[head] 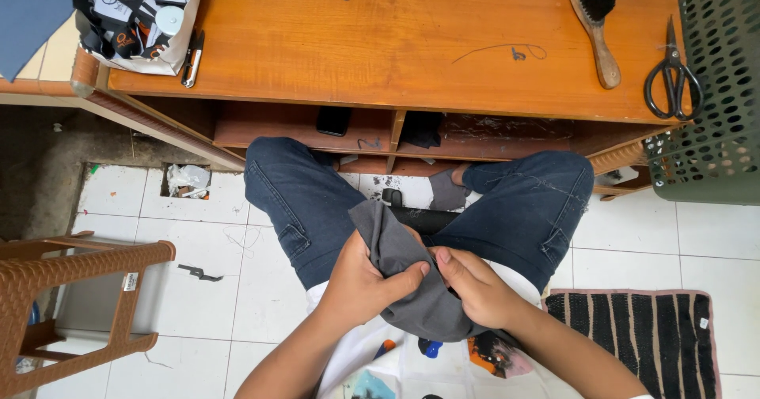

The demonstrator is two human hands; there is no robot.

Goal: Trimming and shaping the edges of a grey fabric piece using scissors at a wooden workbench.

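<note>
Both your hands close on one grey cloth piece (404,276) in your lap, above your crossed legs: your left hand (360,284) pinches its upper fold, your right hand (475,288) grips the lower edge, thumbs nearly touching, so the fabric stays taut between them. On the wooden table (356,43) a white bag (138,19) stuffed with black-and-white packets sits far left; brush (594,19) and scissors (673,74) lie right, beside a green perforated basket (716,90) whose contents you cannot see.

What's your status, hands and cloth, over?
Left hand and right hand both gripping grey cloth over the lap. Brush and scissors untouched on the wooden table. Nothing in the way.
</note>
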